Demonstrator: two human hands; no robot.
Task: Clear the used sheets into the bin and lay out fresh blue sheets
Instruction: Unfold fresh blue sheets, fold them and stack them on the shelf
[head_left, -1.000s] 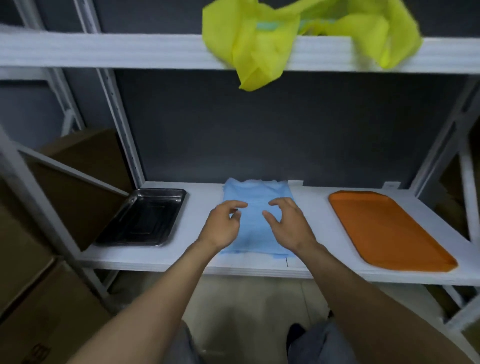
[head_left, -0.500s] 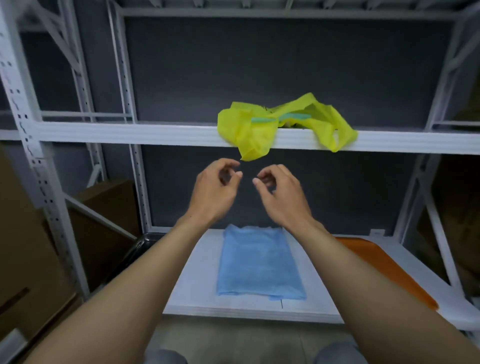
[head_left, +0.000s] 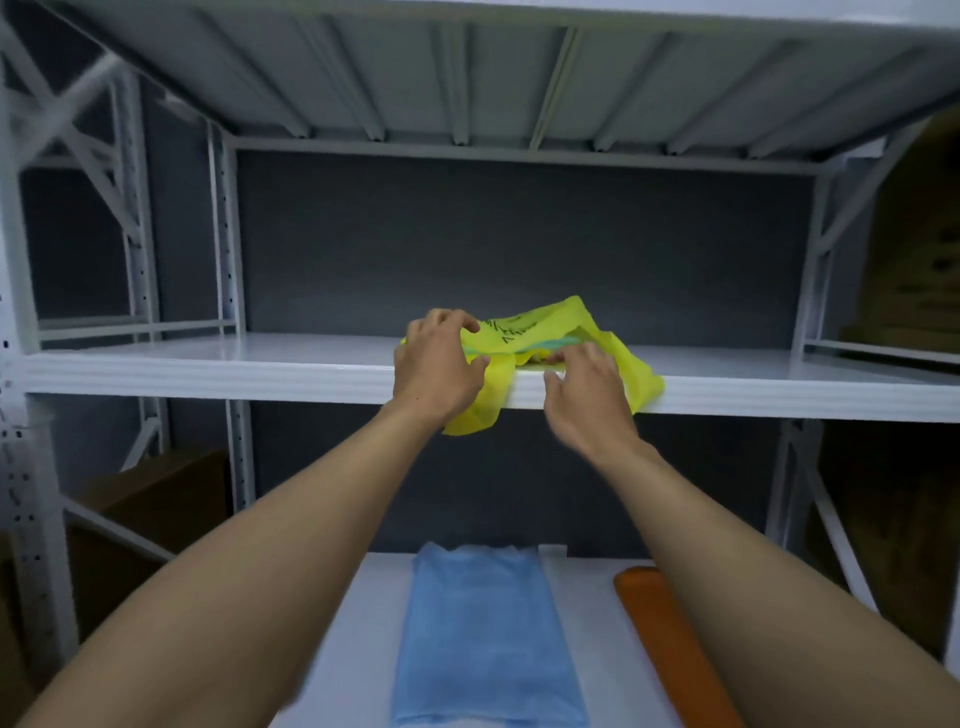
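We have both hands up at the front lip of the upper shelf (head_left: 208, 371), where the yellow bag (head_left: 540, 332) lies crumpled with its long axis running left to right along the edge. Its two ends droop over the lip. Our left hand (head_left: 439, 364) sits on the bag's left end with the fingers curled over the plastic, gripping it. Our right hand (head_left: 587, 397) is at the bag's middle, thumb on the lip and fingertips reaching into the folds. Whether it has pinched anything yet we cannot tell. The bag is straight ahead of both hands and touches each, so neither arm needs more reach. We judge the coming pull should run towards us and down, off the lip. The folded blue sheet (head_left: 483, 634) waits on the lower shelf (head_left: 363, 613) between our forearms, long axis pointing away from us, just left of the orange tray (head_left: 670, 644)
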